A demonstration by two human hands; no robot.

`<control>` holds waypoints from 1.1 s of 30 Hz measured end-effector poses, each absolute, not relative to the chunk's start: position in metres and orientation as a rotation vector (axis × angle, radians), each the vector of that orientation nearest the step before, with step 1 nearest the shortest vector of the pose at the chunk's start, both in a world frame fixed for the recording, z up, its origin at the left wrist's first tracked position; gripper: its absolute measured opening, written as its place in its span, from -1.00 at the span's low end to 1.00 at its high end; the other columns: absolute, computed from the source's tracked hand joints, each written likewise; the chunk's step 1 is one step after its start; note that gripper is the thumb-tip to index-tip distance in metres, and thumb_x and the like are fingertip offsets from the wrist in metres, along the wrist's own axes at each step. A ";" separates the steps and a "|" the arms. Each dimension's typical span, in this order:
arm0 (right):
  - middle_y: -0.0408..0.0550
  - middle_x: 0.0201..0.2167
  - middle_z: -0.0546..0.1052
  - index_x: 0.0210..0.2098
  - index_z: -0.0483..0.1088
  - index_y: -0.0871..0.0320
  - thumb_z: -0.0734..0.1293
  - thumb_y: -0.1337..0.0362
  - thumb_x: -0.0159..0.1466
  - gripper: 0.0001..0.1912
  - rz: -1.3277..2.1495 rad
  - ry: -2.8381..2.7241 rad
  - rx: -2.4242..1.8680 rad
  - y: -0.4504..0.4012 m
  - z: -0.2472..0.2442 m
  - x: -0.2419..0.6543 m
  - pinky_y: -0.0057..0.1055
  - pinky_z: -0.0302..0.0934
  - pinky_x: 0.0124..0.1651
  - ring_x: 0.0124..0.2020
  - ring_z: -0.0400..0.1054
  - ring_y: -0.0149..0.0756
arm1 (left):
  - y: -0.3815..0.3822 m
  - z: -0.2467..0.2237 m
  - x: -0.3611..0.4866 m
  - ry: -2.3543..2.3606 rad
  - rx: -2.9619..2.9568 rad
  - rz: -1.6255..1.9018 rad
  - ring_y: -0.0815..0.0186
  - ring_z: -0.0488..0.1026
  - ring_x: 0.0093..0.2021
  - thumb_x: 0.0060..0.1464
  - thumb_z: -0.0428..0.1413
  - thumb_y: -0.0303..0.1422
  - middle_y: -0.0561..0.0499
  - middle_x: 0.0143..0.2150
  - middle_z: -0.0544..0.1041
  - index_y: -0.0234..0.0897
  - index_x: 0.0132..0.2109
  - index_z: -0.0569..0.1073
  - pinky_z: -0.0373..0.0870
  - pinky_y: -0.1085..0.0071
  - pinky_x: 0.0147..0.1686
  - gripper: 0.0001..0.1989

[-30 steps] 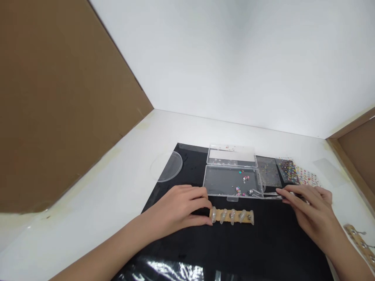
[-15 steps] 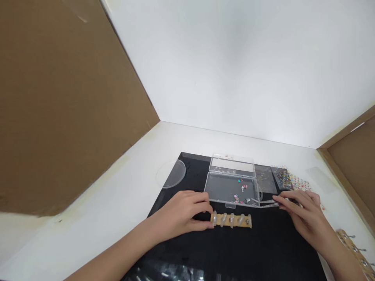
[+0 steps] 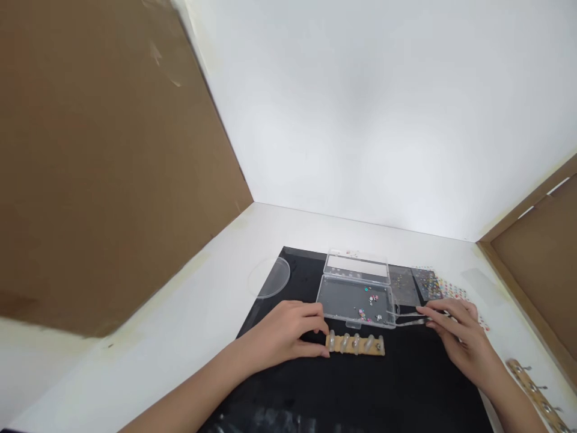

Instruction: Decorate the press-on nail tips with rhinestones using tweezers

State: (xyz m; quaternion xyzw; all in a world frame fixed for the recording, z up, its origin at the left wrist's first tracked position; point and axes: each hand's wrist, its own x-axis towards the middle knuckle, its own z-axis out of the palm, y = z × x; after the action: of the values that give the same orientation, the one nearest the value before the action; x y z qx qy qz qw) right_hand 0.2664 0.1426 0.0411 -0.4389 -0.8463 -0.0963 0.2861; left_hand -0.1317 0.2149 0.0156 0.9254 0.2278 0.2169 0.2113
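My left hand [image 3: 300, 331] pinches the left end of a short wooden strip [image 3: 363, 349] between thumb and fingers. Several clear, glossy pieces stand across the strip; their exact kind is hard to make out. In my right hand [image 3: 455, 328] is a pair of metal tweezers [image 3: 412, 321], pointing left. Their tips reach the lower right corner of an open clear plastic case [image 3: 336, 300], and whether they grip anything is too small to tell. Small colourful decorations [image 3: 363, 313] lie scattered in the case's right half.
A black mat [image 3: 360, 391] lies under the work. A round clear lid [image 3: 274, 279] sits at its left edge. Sheets of colourful dots [image 3: 444, 287] lie behind my right hand. Another wooden strip with metal hooks [image 3: 532, 388] is at right. Brown boards [image 3: 112, 168] and a white wall surround the table.
The view has shifted slightly, so everything appears a little lower. Both hands keep their grips, and the tweezers stay at the case's right corner.
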 end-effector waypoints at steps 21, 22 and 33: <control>-0.13 -0.15 0.67 0.13 0.55 -0.14 0.31 0.33 0.49 -0.68 -0.186 -2.222 -1.123 0.143 0.033 0.264 -0.24 0.34 -0.05 -0.16 0.59 -0.28 | 0.217 0.012 -0.130 0.680 2.529 0.525 0.37 0.58 -0.32 0.22 0.41 -0.13 0.13 -0.22 0.61 -0.17 -0.13 0.65 0.27 0.44 -0.32 -0.77; -0.13 -0.15 0.67 0.14 0.55 -0.14 0.30 0.33 0.50 -0.68 -0.168 -2.217 -1.124 0.142 0.033 0.263 -0.25 0.34 -0.05 -0.16 0.59 -0.28 | 0.216 0.013 -0.130 0.678 2.526 0.526 0.37 0.57 -0.32 0.21 0.41 -0.14 0.13 -0.22 0.61 -0.17 -0.13 0.65 0.27 0.44 -0.32 -0.77; -0.06 -0.03 0.64 0.27 0.50 -0.13 0.25 0.27 0.54 -0.62 -0.023 -2.301 -1.210 0.136 0.035 0.238 -0.32 0.37 -0.07 -0.07 0.53 -0.23 | 0.214 0.014 -0.131 0.666 2.516 0.597 0.37 0.55 -0.35 0.22 0.41 -0.17 0.13 -0.21 0.62 -0.17 -0.12 0.64 0.29 0.42 -0.31 -0.78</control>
State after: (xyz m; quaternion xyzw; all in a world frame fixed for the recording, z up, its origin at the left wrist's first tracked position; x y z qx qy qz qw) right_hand 0.2380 0.1363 0.0352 -0.4486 -0.8527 -0.0087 0.2675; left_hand -0.1315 0.2137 0.0138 0.9161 0.2425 0.2176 0.2336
